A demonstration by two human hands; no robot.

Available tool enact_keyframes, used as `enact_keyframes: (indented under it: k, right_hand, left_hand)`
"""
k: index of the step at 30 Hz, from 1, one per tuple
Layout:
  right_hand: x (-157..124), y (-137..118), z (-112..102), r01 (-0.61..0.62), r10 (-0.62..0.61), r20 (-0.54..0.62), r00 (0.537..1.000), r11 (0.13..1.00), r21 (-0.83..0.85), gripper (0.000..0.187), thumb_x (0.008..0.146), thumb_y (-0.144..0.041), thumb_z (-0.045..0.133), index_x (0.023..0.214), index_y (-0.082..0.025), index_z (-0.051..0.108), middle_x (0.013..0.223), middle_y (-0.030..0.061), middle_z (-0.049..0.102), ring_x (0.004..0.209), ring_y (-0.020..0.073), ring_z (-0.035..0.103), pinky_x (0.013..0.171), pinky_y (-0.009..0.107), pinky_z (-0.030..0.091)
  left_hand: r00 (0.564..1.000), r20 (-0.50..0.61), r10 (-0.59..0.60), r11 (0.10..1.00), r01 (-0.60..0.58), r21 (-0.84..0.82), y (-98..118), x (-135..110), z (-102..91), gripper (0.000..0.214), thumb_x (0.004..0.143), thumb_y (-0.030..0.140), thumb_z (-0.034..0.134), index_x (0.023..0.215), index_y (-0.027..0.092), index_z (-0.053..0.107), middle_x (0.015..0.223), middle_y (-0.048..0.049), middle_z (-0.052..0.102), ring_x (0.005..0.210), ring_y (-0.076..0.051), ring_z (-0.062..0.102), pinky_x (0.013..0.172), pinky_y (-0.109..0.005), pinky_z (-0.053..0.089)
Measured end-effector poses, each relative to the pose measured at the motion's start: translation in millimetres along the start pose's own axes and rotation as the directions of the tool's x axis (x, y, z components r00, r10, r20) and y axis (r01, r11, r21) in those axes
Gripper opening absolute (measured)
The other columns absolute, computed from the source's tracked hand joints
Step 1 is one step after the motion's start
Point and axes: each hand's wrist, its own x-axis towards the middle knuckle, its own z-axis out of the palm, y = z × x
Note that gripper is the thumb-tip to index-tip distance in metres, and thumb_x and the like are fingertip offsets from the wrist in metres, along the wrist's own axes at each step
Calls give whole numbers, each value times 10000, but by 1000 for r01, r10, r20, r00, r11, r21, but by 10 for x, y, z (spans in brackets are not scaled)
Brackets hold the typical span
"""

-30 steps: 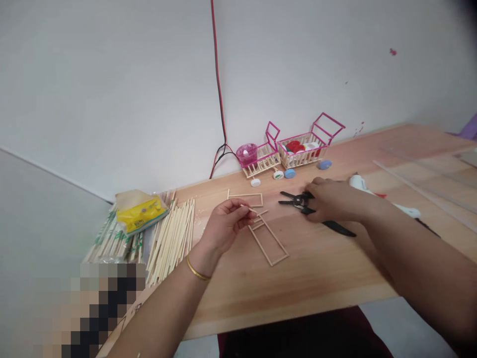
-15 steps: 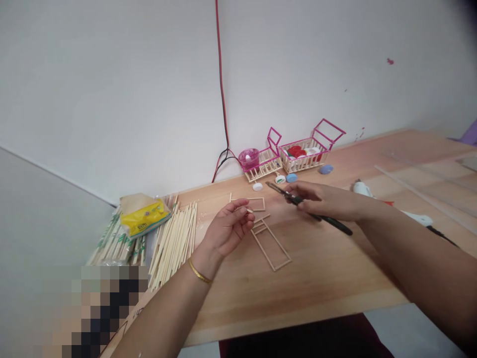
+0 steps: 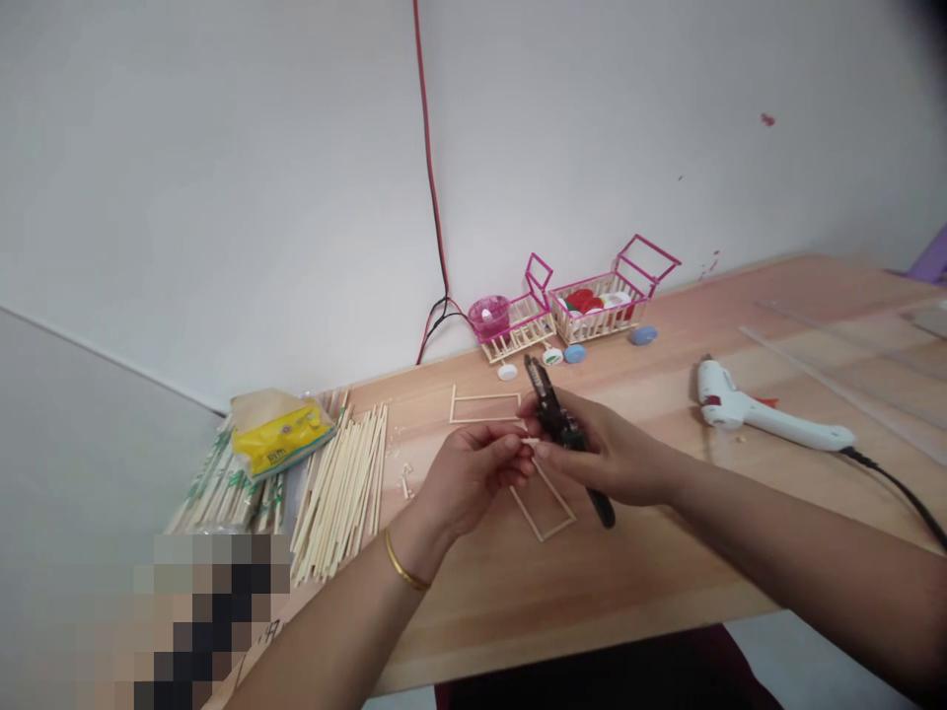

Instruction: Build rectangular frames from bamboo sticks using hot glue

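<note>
My left hand (image 3: 473, 468) pinches a short piece of wooden stick (image 3: 530, 441) between thumb and fingers, above the table. Close against it, my right hand (image 3: 603, 449) is closed around black-handled pliers (image 3: 560, 419), their jaws pointing up and away. The right thumb tip meets the far end of the stick piece. Beneath the hands lies a rectangular stick frame (image 3: 558, 529), partly covered by them. Just behind, another stick frame (image 3: 484, 397) lies flat, its right end close to my right fingers.
Many loose sticks (image 3: 344, 493) lie at left beside a yellow packet (image 3: 281, 439). Two small stick carts (image 3: 518, 335) with pink trim stand by the wall, bottle caps near them. A white glue gun (image 3: 784, 419) with a black cord rests at right.
My right hand has moved left with the pliers, turning their jaws upward, and now meets my left hand at the stick piece. The glue gun has come into fuller view.
</note>
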Motion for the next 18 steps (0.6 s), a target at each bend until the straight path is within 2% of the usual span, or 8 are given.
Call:
enact_keyframes:
  k: [3,5,7,10,14,18]
  right_hand:
    - [-22,-20,39,0,0,11,1000,998,-68,266,751,-191,541,1003,-184,458,826,21,565,715,145,575,647,289,497]
    - [-29,-8,5,43,-40,29,999,991,-127,309,747,-187,548,1044,-180,461,845,30,570,726,151,577,649,291,498]
    - [-22,33,-71,124,-120,35,992,977,-175,357,744,-187,560,1088,-184,464,912,51,583,806,172,587,716,315,501]
    - [25,157,-222,175,-192,-61,980,962,-209,415,752,-177,555,1151,-205,445,1048,81,579,985,209,570,858,367,470]
    - [115,335,-365,44,-79,-158,984,976,-213,407,765,-197,535,1160,-200,441,1073,98,585,1001,218,581,876,391,467]
    - [156,391,-379,-49,11,-151,988,967,-252,424,762,-233,544,1173,-205,446,1132,95,582,1037,221,572,901,394,453]
  left_hand:
    - [998,50,37,981,-46,186,-23,-42,65,225,673,261,752,777,96,641,687,-32,639,563,-102,605,550,-222,481]
    - [996,81,45,957,-66,284,-26,-61,87,217,688,278,737,776,99,651,665,-24,627,544,-96,594,544,-222,469]
    - [996,85,38,946,-63,317,-31,-64,83,227,706,285,718,840,109,666,672,-20,626,544,-97,595,548,-228,466]
    - [998,6,61,956,-60,289,-42,-36,32,288,710,285,707,941,120,662,701,-26,641,585,-113,612,590,-253,483]
    - [988,-111,107,969,-78,236,-35,26,-68,254,714,287,699,890,120,626,703,-18,634,595,-100,598,578,-232,471]
    - [990,-102,100,983,-83,162,-12,51,-104,248,737,295,680,884,134,562,699,-2,617,580,-88,584,560,-214,458]
